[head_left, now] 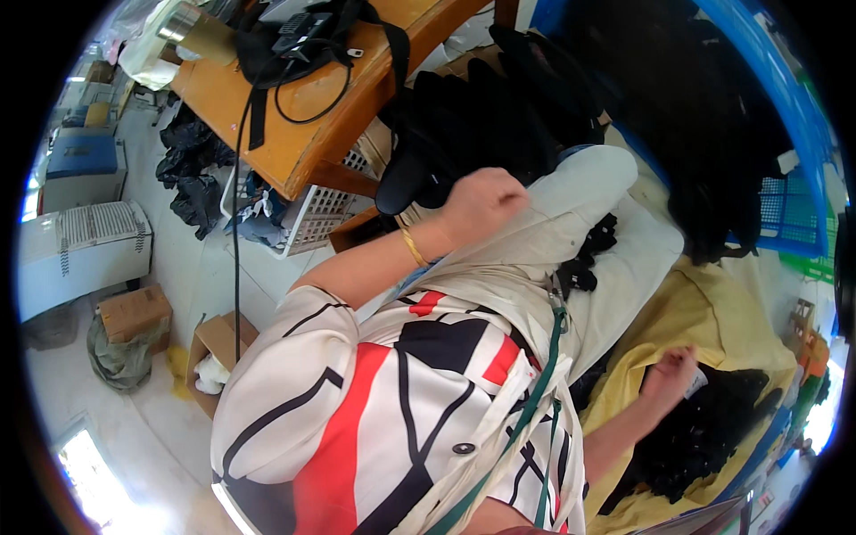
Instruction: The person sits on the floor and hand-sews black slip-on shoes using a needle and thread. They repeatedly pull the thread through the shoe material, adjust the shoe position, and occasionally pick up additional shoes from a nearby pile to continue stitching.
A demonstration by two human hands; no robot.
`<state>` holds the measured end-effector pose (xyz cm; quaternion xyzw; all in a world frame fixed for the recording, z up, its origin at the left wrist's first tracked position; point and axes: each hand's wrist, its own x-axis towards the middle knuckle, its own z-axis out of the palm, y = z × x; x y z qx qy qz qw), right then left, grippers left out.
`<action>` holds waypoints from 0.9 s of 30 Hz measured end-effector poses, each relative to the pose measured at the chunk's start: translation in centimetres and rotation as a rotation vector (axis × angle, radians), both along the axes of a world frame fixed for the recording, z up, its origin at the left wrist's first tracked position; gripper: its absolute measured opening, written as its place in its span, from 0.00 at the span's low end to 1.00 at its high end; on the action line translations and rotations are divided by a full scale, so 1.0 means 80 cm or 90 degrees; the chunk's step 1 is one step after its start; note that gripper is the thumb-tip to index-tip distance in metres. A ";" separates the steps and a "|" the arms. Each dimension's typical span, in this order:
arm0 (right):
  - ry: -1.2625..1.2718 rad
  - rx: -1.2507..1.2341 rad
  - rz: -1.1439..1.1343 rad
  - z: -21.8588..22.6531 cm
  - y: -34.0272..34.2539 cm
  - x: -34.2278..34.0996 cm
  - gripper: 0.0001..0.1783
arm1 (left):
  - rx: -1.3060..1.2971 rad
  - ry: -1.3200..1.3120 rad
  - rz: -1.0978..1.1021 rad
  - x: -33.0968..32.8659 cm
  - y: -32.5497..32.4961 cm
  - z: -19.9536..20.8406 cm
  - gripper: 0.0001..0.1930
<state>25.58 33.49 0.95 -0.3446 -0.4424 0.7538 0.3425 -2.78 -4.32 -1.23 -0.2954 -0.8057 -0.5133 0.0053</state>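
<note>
My left hand, a gold bracelet at its wrist, is curled closed above the pale cloth over my lap. Whether anything is in its fingers is hidden. Just beyond it stands a row of black padded, rounded pieces. My right hand is at the lower right, over an open yellow sack that holds many small black pieces. Its fingers are drawn together; what they hold, if anything, is too small to make out. A small black bunch lies on the lap cloth.
A wooden table at upper left bears a black bag, cables and a metal flask. Under it stands a white plastic basket. A large blue crate with black material is at upper right. Cardboard boxes sit at left.
</note>
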 end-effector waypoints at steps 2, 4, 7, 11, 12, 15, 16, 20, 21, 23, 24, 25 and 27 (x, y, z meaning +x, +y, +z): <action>-0.004 -0.011 0.105 -0.027 -0.041 -0.026 0.15 | -0.009 -0.091 0.005 -0.019 -0.013 -0.021 0.03; -0.051 0.009 0.156 -0.028 -0.085 -0.068 0.13 | -0.031 -0.168 0.000 -0.030 -0.022 -0.032 0.05; -0.152 0.078 0.266 -0.014 -0.126 -0.103 0.10 | -0.042 -0.201 -0.070 -0.033 -0.019 -0.035 0.06; -0.221 0.164 0.356 -0.005 -0.149 -0.124 0.11 | -0.073 -0.124 -0.113 -0.029 -0.007 -0.046 0.07; -0.231 0.167 0.363 -0.002 -0.152 -0.127 0.11 | -0.071 -0.121 -0.109 -0.027 -0.003 -0.057 0.06; -0.241 0.164 0.380 -0.001 -0.159 -0.130 0.11 | -0.016 -0.315 -0.133 -0.036 0.000 -0.074 0.04; -0.244 0.164 0.385 -0.002 -0.161 -0.129 0.11 | 0.009 -0.415 -0.149 -0.040 0.000 -0.076 0.04; -0.222 0.146 0.418 -0.008 -0.171 -0.135 0.11 | 0.213 -0.776 -0.198 -0.062 -0.015 -0.003 0.04; -0.219 0.138 0.434 -0.006 -0.175 -0.140 0.11 | 0.234 -0.792 -0.203 -0.063 -0.016 0.009 0.04; -0.207 0.123 0.460 0.003 -0.188 -0.156 0.10 | 0.271 -0.823 -0.218 -0.063 -0.015 0.045 0.04; -0.182 0.103 0.481 0.005 -0.195 -0.166 0.10 | 0.291 -0.817 -0.248 -0.062 -0.012 0.062 0.05; -0.171 0.097 0.505 0.012 -0.204 -0.178 0.11 | 0.309 -0.817 -0.259 -0.060 -0.007 0.079 0.05; -0.152 0.086 0.552 0.031 -0.221 -0.201 0.12 | 0.345 -0.820 -0.284 -0.054 0.005 0.106 0.06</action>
